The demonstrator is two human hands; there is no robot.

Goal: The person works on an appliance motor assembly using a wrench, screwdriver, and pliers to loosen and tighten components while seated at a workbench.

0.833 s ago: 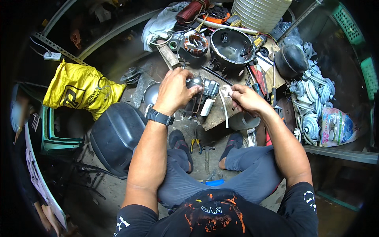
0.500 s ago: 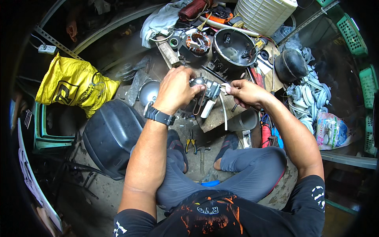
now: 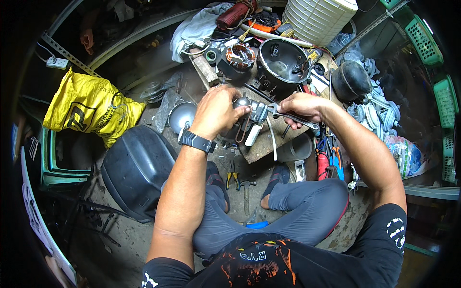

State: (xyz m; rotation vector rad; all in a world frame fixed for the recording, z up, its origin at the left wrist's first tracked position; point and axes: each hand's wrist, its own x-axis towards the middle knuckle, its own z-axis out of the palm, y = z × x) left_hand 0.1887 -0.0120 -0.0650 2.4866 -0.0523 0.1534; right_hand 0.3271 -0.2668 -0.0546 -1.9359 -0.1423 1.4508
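My left hand [image 3: 218, 111], with a black watch on its wrist, grips a grey metal pump-like assembly [image 3: 260, 113] from its left side. A bent copper tube [image 3: 242, 130] and a white cylinder [image 3: 252, 136] hang from the assembly's near side. In my right hand [image 3: 302, 106] is a combination wrench [image 3: 303, 121], its jaw against the right end of the assembly and its ring end pointing right. Whether the jaw sits on a nut is too small to tell. Below, a thin white tube [image 3: 273, 146] hangs over a wooden board [image 3: 259, 151].
Pliers [image 3: 232, 176] and a hammer [image 3: 246, 194] lie on the floor between my feet. A black round housing [image 3: 281, 60] and a copper-wound motor stator [image 3: 239, 56] stand beyond my hands. Left are a black shell [image 3: 139, 173] and a yellow sack [image 3: 91, 108]; white parts [image 3: 374, 113] pile up right.
My right hand has turned, so the wrench handle now shows along its length, angled down to the right. My right elbow has swung outward. My left hand stays on the assembly.
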